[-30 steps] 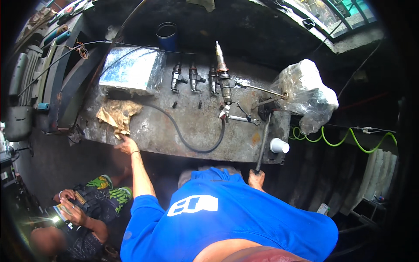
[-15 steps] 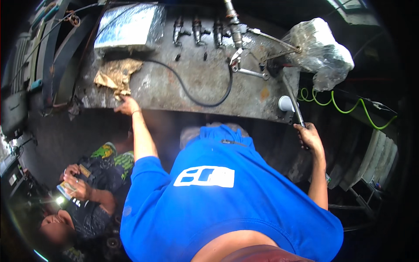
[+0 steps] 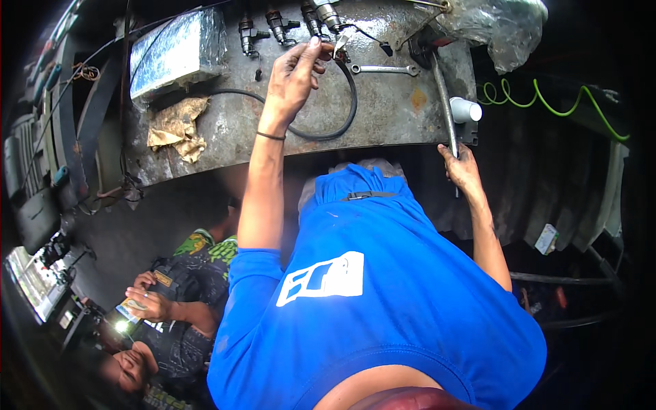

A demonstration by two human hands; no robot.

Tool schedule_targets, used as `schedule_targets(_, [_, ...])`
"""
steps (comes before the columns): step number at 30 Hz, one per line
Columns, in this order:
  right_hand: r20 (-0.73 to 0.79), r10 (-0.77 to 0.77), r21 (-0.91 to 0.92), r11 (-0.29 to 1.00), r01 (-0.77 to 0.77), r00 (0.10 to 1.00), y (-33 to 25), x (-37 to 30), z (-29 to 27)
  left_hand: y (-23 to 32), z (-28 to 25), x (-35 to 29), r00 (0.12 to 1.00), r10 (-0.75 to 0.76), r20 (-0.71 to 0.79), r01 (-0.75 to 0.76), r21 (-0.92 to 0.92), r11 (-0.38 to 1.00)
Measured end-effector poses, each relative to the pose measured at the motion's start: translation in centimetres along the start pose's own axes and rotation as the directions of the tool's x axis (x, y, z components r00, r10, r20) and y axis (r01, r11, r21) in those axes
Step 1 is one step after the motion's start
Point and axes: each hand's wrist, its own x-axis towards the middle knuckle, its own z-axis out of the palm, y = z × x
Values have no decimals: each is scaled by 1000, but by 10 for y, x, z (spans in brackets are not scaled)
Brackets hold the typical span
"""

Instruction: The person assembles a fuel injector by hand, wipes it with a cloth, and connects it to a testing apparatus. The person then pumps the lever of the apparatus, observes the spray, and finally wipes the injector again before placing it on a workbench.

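Observation:
My left hand [image 3: 295,76] is over the workbench [image 3: 239,133]. Its fingers are loosely curled with the thumb up, and the forefinger reaches to a small pale lever [image 3: 339,46] on a metal fitting [image 3: 329,15]. A black hose [image 3: 354,102] loops over the bench from beside this fitting. Just right of it lies a combination wrench [image 3: 384,70]. Off the front right edge, my right hand [image 3: 462,169] is closed around the lower end of a long metal lever bar [image 3: 443,99]. Several dark fuel injectors [image 3: 279,27] stand in a row at the back.
A plastic-wrapped box [image 3: 174,55] and a crumpled brown cloth [image 3: 179,130] lie on the left. A white cup [image 3: 466,110] rests by the bar, below a plastic-wrapped device [image 3: 488,27]. A green coiled hose [image 3: 523,102] hangs right. Another person [image 3: 171,294] is lower left.
My left hand has left the brown cloth and moved right and forward to the fitting with the pale lever. My right hand stays on the bar. The view has shifted.

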Motion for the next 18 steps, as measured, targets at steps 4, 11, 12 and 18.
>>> schedule_targets(4, [29, 57, 238, 969, -62, 998, 3, -1, 5, -8, 0, 7, 1000, -11, -14, 13, 150, 989])
schedule_targets(11, [115, 48, 383, 920, -89, 992, 15, 5, 1, -12, -1, 11, 998, -1, 57, -2, 64, 998])
schedule_targets(12, [119, 44, 392, 916, -88, 992, 15, 5, 1, -12, -1, 12, 997, -15, 77, 13, 27, 1000])
schedule_targets(18, [147, 30, 421, 903, -90, 989, 19, 9, 0, -8, -2, 16, 991, -51, 120, 77, -218, 973])
